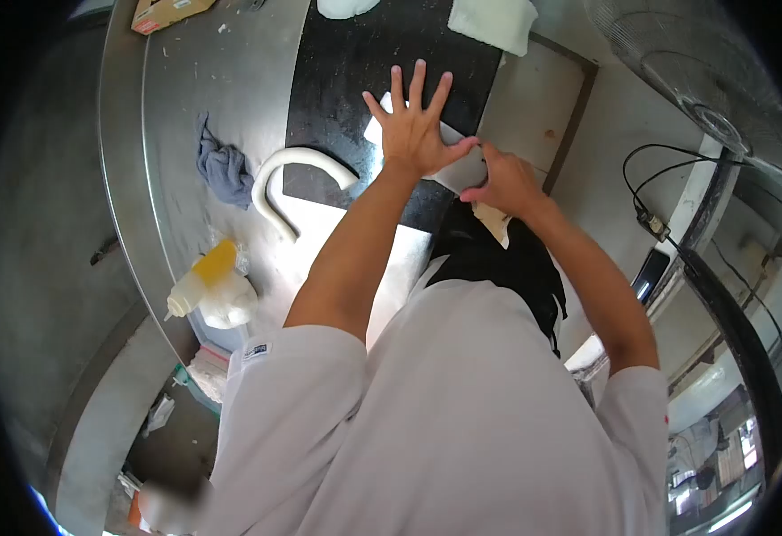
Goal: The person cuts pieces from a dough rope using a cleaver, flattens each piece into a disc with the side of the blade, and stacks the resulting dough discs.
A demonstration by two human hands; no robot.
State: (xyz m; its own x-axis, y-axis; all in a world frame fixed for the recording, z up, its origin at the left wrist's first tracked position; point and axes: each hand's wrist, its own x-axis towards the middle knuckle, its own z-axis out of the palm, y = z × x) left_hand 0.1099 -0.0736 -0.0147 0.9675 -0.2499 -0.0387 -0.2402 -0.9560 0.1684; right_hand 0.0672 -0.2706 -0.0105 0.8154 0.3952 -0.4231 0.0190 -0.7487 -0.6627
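Note:
My left hand (413, 136) lies with fingers spread over a flat grey plate (467, 171) on the black board (328, 103). Its palm covers part of the plate, and its thumb tip meets my right index finger. At the plate's right end, my right hand (511, 183) has thumb and index finger around the edge; its other fingers are curled and partly hidden. Left of my left forearm, a curved white rope-like strip (301, 156) rests partly on the board and partly on the metal table (230, 80).
A blue-grey cloth (223, 170) and a yellow-and-white bottle (215, 262) are on the left. At the top are a cardboard box (163, 12) and a white cloth (495, 22). A fan (712, 98), black cables (654, 223) and a phone (652, 274) stand at the right.

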